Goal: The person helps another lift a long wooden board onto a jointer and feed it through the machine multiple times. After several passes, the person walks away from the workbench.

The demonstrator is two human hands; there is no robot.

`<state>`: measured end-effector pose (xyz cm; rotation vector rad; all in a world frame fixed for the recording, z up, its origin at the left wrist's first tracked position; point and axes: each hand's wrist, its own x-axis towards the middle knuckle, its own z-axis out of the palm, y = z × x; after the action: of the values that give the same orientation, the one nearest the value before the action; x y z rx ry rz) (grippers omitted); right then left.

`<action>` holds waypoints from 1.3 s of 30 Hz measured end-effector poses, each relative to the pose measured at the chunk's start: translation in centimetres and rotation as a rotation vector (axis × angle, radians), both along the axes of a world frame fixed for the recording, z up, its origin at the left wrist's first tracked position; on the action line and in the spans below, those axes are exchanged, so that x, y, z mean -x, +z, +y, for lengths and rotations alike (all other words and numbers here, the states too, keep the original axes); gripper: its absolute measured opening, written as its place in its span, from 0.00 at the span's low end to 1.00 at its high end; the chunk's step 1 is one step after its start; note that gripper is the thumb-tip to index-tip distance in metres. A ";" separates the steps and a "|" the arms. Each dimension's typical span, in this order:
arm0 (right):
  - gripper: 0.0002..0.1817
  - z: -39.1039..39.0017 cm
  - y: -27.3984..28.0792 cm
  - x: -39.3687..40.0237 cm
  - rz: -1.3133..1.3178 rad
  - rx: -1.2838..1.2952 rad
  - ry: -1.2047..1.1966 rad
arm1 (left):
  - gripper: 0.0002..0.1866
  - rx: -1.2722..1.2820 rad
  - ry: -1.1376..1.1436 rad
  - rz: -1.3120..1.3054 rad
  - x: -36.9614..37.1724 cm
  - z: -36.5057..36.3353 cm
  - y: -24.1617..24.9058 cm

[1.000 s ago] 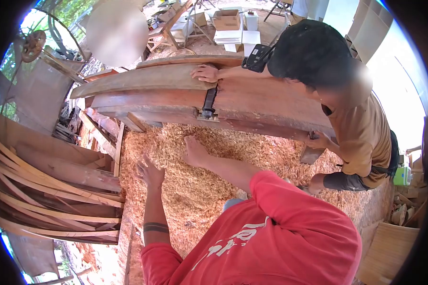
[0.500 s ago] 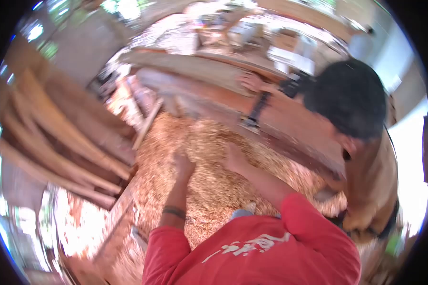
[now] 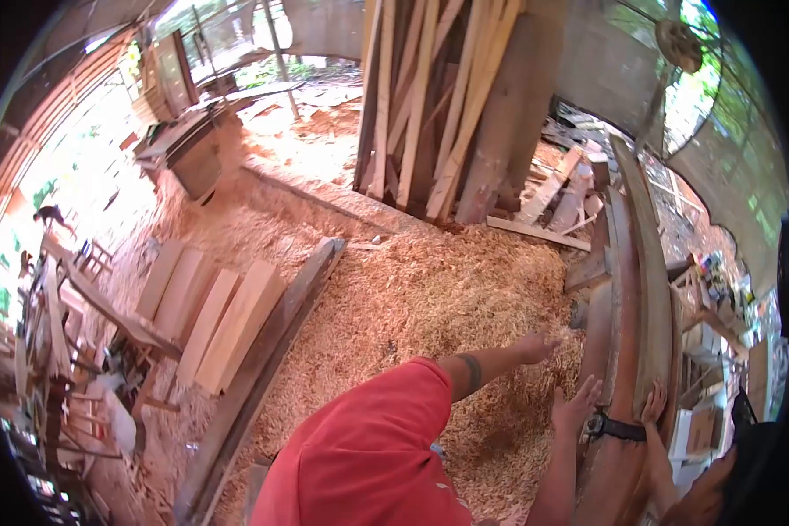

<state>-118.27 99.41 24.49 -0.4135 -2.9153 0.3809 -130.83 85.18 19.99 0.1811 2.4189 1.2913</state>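
Both of my hands are held out over a big heap of wood shavings [image 3: 430, 298]. My left hand [image 3: 537, 348] is above the heap's right side, fingers stretched out, with nothing in it. My right hand [image 3: 576, 407] is raised with its fingers spread and nothing in it, beside a long wooden beam [image 3: 598, 337]. A black strap-like thing [image 3: 622, 429] lies across the boards close to my right hand; what it is I cannot make out. Another person's hand [image 3: 654, 403] rests on the wood just beyond it.
Tall boards [image 3: 421, 105] lean upright at the back. To the left, sawn planks [image 3: 228, 324] lie by a long dark beam [image 3: 263, 377] on the floor. The other person [image 3: 719, 491] stands at the lower right. Offcuts [image 3: 552, 188] are piled behind the shavings.
My view has swung to the left, so the beam and the other person now appear farther right. My hands, blurred before, now show spread fingers.
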 end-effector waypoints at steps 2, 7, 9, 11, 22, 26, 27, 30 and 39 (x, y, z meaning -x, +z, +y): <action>0.42 -0.4 1.1 -0.2 0.062 -0.082 0.060 | 0.39 -0.074 0.059 -0.013 0.0 -0.9 -0.3; 0.42 0.4 1.8 -4.4 0.190 -0.142 0.109 | 0.32 -0.242 0.008 0.093 -1.6 0.9 -3.5; 0.39 2.0 -0.9 -7.8 0.223 -0.029 0.145 | 0.28 -0.189 -0.227 0.480 1.3 3.5 -14.7; 0.39 1.7 1.6 -11.9 0.150 0.000 0.017 | 0.27 -0.342 -0.119 0.106 -2.5 5.4 -8.4; 0.40 0.4 -1.1 -23.5 -0.252 -0.084 -0.157 | 0.29 -0.420 -0.146 -0.389 -13.9 11.1 -0.6; 0.41 -0.8 -2.0 -23.8 -0.274 -0.125 -0.150 | 0.31 -0.390 -0.150 -0.389 -14.0 10.7 -0.2; 0.41 -1.0 -2.5 -23.6 -0.263 -0.125 -0.131 | 0.31 -0.380 -0.149 -0.379 -14.0 10.5 -0.2; 0.41 -1.9 -1.6 -22.8 -0.224 -0.078 -0.083 | 0.33 -0.341 -0.140 -0.357 -13.4 9.9 -0.1; 0.40 -3.6 -1.2 -18.0 -0.106 -0.095 0.030 | 0.34 -0.229 -0.143 -0.104 -8.5 7.7 -2.2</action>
<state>-100.24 95.78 23.25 -0.3872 -3.0308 0.2294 -122.31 92.84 17.76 0.3352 2.1275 1.4701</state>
